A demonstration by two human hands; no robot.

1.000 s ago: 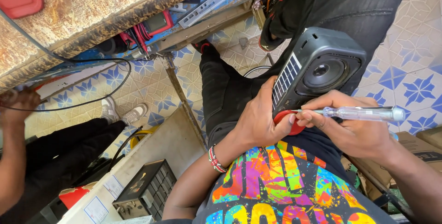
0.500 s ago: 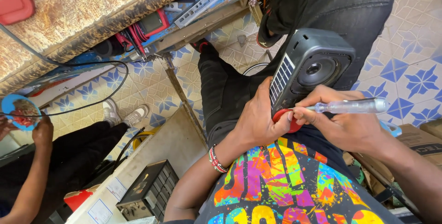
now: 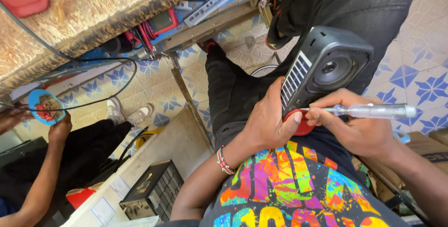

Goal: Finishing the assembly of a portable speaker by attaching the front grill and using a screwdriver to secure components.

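A black portable speaker (image 3: 326, 68) with a striped panel on its side and a red end rests on my lap. My left hand (image 3: 268, 122) grips its lower end, thumb on the red part. My right hand (image 3: 359, 126) holds a clear-handled screwdriver (image 3: 373, 111), its thin tip pointing left at the speaker's lower edge by the red part. My multicoloured shirt (image 3: 289, 185) and black trousers lie beneath.
Another person sits at the left, holding a blue plate of food (image 3: 44, 107), white shoes (image 3: 128, 113) on the patterned tile floor. A worn workbench (image 3: 93, 7) with cables and a red meter (image 3: 158, 24) stands ahead. A black drawer box (image 3: 151, 194) sits below.
The other person's hand has brought a blue plate of food into view at the left. My hands and the screwdriver stay at the speaker's lower end, shifted only slightly.
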